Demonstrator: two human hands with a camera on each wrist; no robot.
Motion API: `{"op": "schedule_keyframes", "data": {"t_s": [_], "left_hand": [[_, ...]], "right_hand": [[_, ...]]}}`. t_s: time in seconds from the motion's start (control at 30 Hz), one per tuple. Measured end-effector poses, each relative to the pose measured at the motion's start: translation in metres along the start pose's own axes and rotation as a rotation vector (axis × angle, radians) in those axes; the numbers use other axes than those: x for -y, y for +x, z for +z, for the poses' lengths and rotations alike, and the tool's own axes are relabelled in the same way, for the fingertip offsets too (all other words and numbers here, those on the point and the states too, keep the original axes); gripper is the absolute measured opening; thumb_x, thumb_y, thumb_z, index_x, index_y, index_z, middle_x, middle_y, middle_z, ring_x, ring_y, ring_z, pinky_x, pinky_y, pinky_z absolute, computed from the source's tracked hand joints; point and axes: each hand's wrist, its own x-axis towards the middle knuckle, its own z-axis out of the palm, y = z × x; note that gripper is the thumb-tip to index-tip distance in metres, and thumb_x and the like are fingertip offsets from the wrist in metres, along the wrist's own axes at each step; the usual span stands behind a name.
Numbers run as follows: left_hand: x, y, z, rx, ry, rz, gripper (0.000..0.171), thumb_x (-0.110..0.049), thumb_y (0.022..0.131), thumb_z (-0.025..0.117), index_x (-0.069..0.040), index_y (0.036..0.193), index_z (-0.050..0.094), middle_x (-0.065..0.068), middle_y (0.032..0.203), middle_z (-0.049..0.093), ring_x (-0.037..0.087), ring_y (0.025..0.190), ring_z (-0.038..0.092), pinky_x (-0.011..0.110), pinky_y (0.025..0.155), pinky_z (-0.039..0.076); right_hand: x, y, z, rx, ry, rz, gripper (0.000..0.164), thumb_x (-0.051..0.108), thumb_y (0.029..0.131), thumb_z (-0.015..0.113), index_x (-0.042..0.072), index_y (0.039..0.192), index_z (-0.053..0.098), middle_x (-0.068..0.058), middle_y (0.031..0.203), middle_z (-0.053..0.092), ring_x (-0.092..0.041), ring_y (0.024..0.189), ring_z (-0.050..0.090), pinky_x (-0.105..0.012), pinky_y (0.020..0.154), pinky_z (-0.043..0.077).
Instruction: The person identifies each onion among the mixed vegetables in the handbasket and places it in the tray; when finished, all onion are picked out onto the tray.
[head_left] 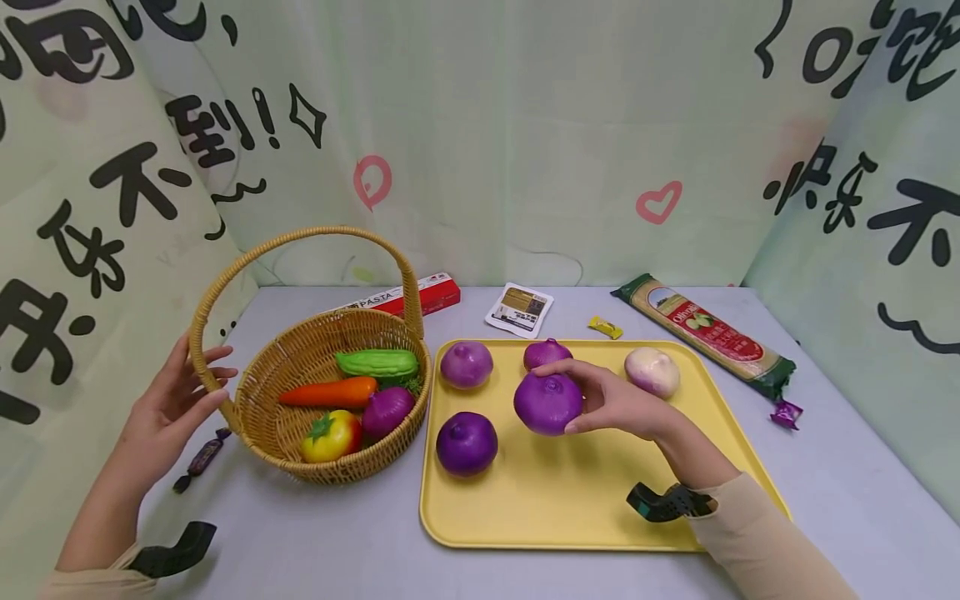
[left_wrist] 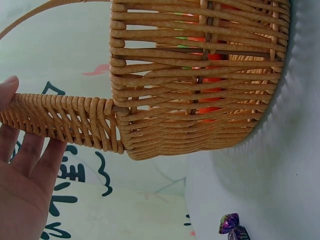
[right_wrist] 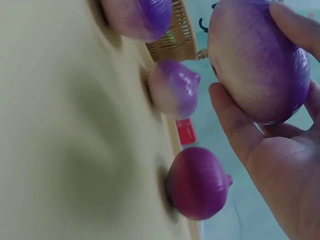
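Note:
My right hand grips a purple onion above the yellow tray. In the right wrist view, thumb and fingers close around this onion, and a shadow falls on the tray below. Two purple onions stand along the tray's left side, a lighter one behind a darker one. Another onion is partly covered by the held one. At far left, my left hand holds the wicker basket by the lower part of its handle, thumb and fingers on opposite sides.
Inside the basket lie a carrot, a green bitter melon, a yellow-red tomato and an onion. A whitish-purple bulb sits on the tray. Behind are a pasta box, a white packet and a noodle bag.

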Motion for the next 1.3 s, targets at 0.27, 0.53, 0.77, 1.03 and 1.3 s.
{"op": "schedule_keyframes", "data": {"t_s": [0.27,0.53,0.77,1.03,1.3], "left_hand": [[-0.002,0.000,0.001,-0.007,-0.001,-0.004,0.087,0.010,0.088,0.054,-0.026,0.153,0.008,-0.025,0.131,0.045,-0.013,0.107,0.052,0.002,0.079,0.045],[-0.001,0.000,0.000,-0.008,0.000,-0.003,0.088,0.011,0.088,0.054,-0.026,0.153,0.008,-0.026,0.131,0.045,-0.013,0.107,0.053,0.002,0.080,0.045],[0.002,-0.001,0.001,-0.006,-0.018,0.018,0.089,0.013,0.087,0.054,-0.024,0.153,0.008,-0.023,0.132,0.047,-0.012,0.107,0.053,0.002,0.081,0.045],[0.001,-0.002,0.001,-0.012,-0.013,0.013,0.088,0.013,0.086,0.054,-0.024,0.153,0.009,-0.024,0.132,0.047,-0.012,0.107,0.053,0.001,0.081,0.044],[0.000,0.000,0.001,-0.014,0.002,0.007,0.088,0.012,0.087,0.055,-0.024,0.153,0.009,-0.024,0.132,0.046,-0.013,0.107,0.053,0.001,0.081,0.044]], "right_hand": [[-0.016,-0.009,-0.004,-0.004,-0.055,0.075,0.065,0.010,0.079,0.073,0.013,0.136,0.043,-0.017,0.143,0.037,-0.031,0.122,0.048,-0.028,0.093,0.050],[-0.032,-0.011,-0.004,0.079,-0.110,0.043,0.064,0.011,0.079,0.073,0.014,0.137,0.044,-0.011,0.143,0.042,-0.006,0.124,0.047,-0.019,0.099,0.043],[-0.041,-0.013,-0.002,0.146,-0.110,0.075,0.064,0.011,0.079,0.074,0.015,0.136,0.046,-0.007,0.141,0.044,-0.007,0.124,0.044,-0.019,0.099,0.042],[-0.044,-0.016,-0.003,0.203,-0.113,0.063,0.064,0.010,0.079,0.073,0.017,0.137,0.045,-0.006,0.143,0.044,0.002,0.128,0.041,-0.012,0.104,0.034],[-0.040,-0.022,-0.005,0.303,-0.134,0.040,0.065,0.010,0.082,0.069,0.016,0.140,0.041,-0.007,0.147,0.040,0.002,0.131,0.037,-0.009,0.106,0.028]]}}
